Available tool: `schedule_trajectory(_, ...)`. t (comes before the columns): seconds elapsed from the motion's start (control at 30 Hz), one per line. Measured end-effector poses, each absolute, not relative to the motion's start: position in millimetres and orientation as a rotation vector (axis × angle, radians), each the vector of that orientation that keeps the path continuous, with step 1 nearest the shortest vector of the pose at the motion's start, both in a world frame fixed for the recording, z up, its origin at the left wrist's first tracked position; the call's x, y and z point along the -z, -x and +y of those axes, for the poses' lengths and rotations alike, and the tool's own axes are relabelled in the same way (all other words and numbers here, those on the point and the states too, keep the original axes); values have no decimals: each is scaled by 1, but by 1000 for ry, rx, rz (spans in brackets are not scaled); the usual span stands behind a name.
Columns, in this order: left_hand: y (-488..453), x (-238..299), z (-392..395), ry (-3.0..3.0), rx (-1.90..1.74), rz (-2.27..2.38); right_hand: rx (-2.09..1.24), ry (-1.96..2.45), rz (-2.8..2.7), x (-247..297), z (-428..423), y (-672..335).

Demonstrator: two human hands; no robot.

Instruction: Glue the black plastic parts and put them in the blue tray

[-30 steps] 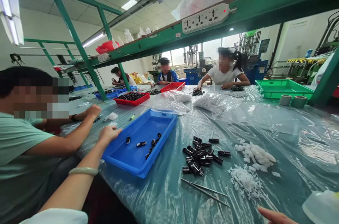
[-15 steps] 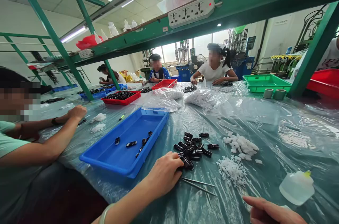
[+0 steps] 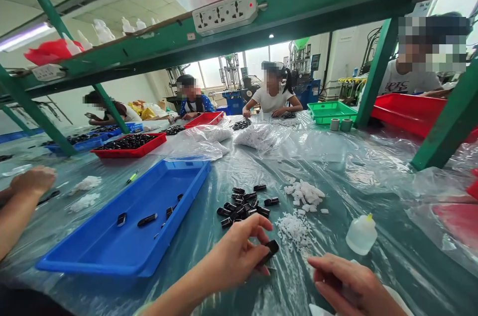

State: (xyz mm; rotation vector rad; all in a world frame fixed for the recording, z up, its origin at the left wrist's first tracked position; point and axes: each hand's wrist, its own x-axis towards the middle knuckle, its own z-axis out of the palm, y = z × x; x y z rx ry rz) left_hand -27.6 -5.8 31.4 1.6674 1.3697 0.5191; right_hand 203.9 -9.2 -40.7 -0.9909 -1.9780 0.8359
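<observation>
My left hand (image 3: 233,251) is low at the centre of the table, pinching a small oblong black plastic part (image 3: 271,251) between thumb and fingers. My right hand (image 3: 347,281) is at the bottom right, its fingers curled, and I cannot tell whether it holds anything. A loose pile of similar black parts (image 3: 242,204) lies just beyond my left hand. Next to that pile are white plastic bits (image 3: 302,196) and a heap of finer white pieces (image 3: 293,229). A blue plastic tray (image 3: 93,270) to the left holds several black parts.
Clear plastic sheeting (image 3: 336,166) covers the table. A translucent squeeze bottle (image 3: 361,235) stands to the right. A co-worker's hand (image 3: 33,180) rests at the left edge. Red and green trays and seated co-workers line the far side, beneath a green shelf.
My left hand has moved right from the pile and now holds a black part. My right hand has risen into view, and the view has turned to the right.
</observation>
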Motion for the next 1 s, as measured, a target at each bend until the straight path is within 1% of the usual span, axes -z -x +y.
schedule_trajectory(0.07, 8, -29, -7, -1450, -542, 1166, -872, 1023, -1929, 37, -9, -204)
schedule_trajectory(0.13, -9, -25, -6, -1356, -539, 1052, -956, 1043, -1878, 34, -8, -206)
schedule_trajectory(0.27, -31, -13, -6, -1318, -539, 993, -1269, 996, -1775, 31, -5, -208)
schedule_trajectory(0.37, -35, -2, -6, -1276, -556, 962, -1448, 1044, -1644, 31, -3, -208)
schedule_trajectory(0.43, -34, 3, -6, -1261, -564, 953, -1492, 1084, -1602, 31, -2, -208)
schedule_trajectory(0.53, -31, 7, -4, -1227, -648, 966, -1448, 1134, -1610, 30, -1, -209)
schedule_trajectory(0.6, -28, 6, -3, -1197, -735, 988, -1312, 1140, -1730, 30, -1, -209)
schedule_trajectory(0.73, -24, 5, 0, -1133, -850, 982, -802, 1040, -2230, 32, -2, -208)
schedule_trajectory(0.8, -24, 5, -1, -1091, -852, 988, -601, 990, -2310, 34, -4, -209)
schedule_trajectory(0.9, -24, 4, -1, -1049, -820, 1036, -288, 924, -2157, 30, -7, -220)
schedule_trajectory(1.0, -24, 2, -1, -997, -845, 1053, -30, 1060, -1768, 21, -3, -236)
